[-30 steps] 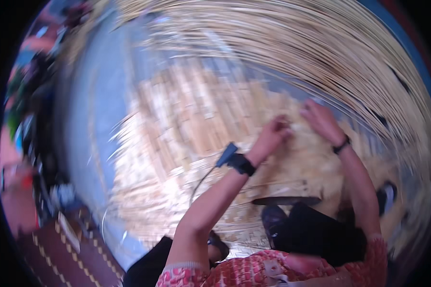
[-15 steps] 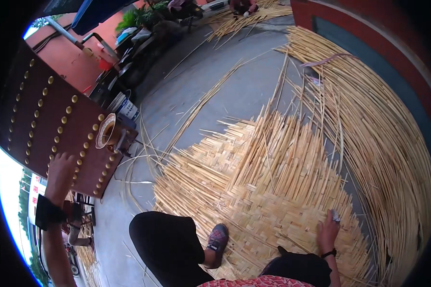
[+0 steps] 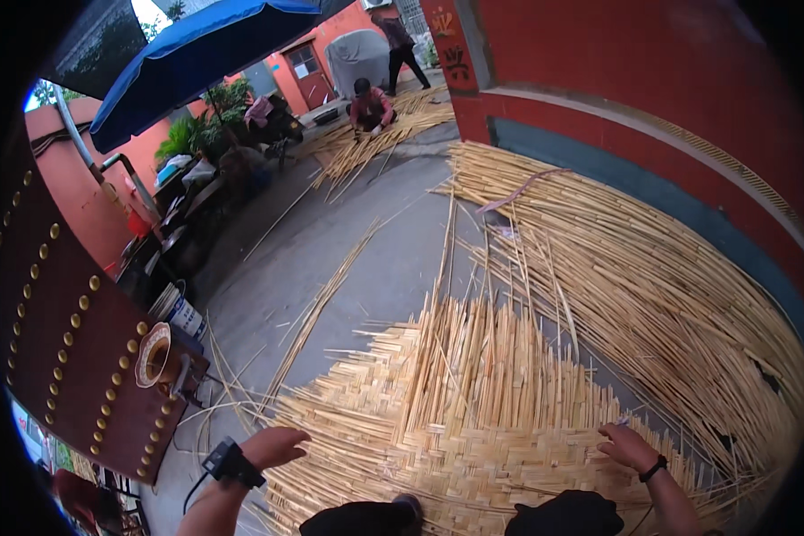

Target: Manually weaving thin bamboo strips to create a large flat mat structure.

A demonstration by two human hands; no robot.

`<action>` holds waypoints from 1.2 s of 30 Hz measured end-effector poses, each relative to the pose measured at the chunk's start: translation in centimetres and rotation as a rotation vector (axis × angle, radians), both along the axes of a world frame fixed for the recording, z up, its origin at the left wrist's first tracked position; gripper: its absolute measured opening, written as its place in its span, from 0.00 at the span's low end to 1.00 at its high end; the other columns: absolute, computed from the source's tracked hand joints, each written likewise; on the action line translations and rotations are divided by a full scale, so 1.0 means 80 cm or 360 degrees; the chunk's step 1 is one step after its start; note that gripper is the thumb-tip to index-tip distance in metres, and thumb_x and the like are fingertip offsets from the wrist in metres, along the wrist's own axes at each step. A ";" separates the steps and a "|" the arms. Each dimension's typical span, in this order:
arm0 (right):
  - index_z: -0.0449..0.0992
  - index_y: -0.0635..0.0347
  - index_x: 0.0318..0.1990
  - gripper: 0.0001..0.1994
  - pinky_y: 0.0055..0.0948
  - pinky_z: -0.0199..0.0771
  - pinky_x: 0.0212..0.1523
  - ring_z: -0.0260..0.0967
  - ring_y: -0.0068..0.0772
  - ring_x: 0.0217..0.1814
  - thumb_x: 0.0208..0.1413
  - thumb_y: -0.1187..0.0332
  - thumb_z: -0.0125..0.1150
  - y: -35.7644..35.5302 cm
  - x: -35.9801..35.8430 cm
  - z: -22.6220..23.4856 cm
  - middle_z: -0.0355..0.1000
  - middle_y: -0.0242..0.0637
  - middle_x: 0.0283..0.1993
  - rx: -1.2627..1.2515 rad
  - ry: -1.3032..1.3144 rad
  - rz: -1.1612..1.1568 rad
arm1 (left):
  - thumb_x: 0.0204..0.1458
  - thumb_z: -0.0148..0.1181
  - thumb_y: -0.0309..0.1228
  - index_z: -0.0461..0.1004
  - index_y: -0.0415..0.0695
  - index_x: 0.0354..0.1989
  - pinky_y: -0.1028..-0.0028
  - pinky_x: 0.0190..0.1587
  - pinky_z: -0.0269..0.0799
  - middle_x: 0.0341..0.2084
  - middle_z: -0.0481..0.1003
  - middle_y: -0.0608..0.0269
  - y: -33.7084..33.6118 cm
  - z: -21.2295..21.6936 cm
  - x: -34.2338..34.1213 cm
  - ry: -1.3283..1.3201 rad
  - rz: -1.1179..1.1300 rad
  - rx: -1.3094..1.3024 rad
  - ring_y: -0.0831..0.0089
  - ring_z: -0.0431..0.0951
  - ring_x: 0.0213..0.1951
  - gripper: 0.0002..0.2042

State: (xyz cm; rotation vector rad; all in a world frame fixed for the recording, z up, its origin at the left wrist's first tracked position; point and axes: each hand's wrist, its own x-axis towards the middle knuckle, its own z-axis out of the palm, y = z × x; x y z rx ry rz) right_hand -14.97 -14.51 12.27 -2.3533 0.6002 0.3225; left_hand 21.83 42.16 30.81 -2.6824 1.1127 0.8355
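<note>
Hands on a half-woven bamboo mat point(image 3: 456, 420) spread over grey ground. Left hand point(image 3: 272, 447) flat at its left edge, fingers loosely extended, gripping nothing. Right hand point(image 3: 628, 447) resting on strips at the right side, fingers spread, grip unclear; loose bamboo strips point(image 3: 652, 277) heaped beyond.

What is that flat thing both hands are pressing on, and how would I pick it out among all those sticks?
Start at the red wall on the right, with loose bamboo strips heaped along its foot. Nearer the person, on the grey ground, lies a half-woven bamboo mat, with the left hand and right hand on its near edges. Unlike the loose strips, its strips interlace in a herringbone pattern.
</note>
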 end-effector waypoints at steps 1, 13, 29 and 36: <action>0.71 0.61 0.54 0.22 0.44 0.72 0.51 0.72 0.53 0.51 0.53 0.62 0.63 -0.003 -0.009 0.035 0.74 0.53 0.49 0.0015 0.0011 0.0031 | 0.54 0.60 0.37 0.73 0.46 0.53 0.59 0.51 0.72 0.45 0.77 0.49 -0.007 -0.053 0.025 0.0091 -0.0130 -0.0007 0.51 0.76 0.49 0.18; 0.69 0.58 0.59 0.20 0.26 0.75 0.44 0.77 0.29 0.46 0.61 0.66 0.61 0.143 0.094 0.522 0.75 0.41 0.44 0.0067 0.0726 0.0014 | 0.62 0.53 0.33 0.73 0.36 0.50 0.77 0.25 0.74 0.30 0.79 0.56 -0.280 -0.315 0.121 0.1824 0.0793 -0.0617 0.76 0.80 0.28 0.14; 0.75 0.55 0.38 0.06 0.44 0.69 0.47 0.72 0.46 0.44 0.53 0.69 0.58 0.215 0.286 -0.128 0.73 0.40 0.32 -0.0812 -0.0241 0.0066 | 0.51 0.55 0.17 0.69 0.35 0.41 0.76 0.23 0.70 0.29 0.73 0.62 -0.340 -0.405 0.060 0.1266 0.0676 -0.1113 0.73 0.75 0.29 0.09; 0.75 0.51 0.34 0.05 0.38 0.73 0.32 0.71 0.41 0.34 0.52 0.64 0.63 0.211 0.254 -0.107 0.71 0.35 0.27 -0.0457 -0.0675 -0.0716 | 0.42 0.66 0.20 0.71 0.36 0.40 0.62 0.39 0.71 0.26 0.71 0.55 -0.312 -0.404 0.054 0.0287 0.0222 -0.1301 0.51 0.71 0.30 0.15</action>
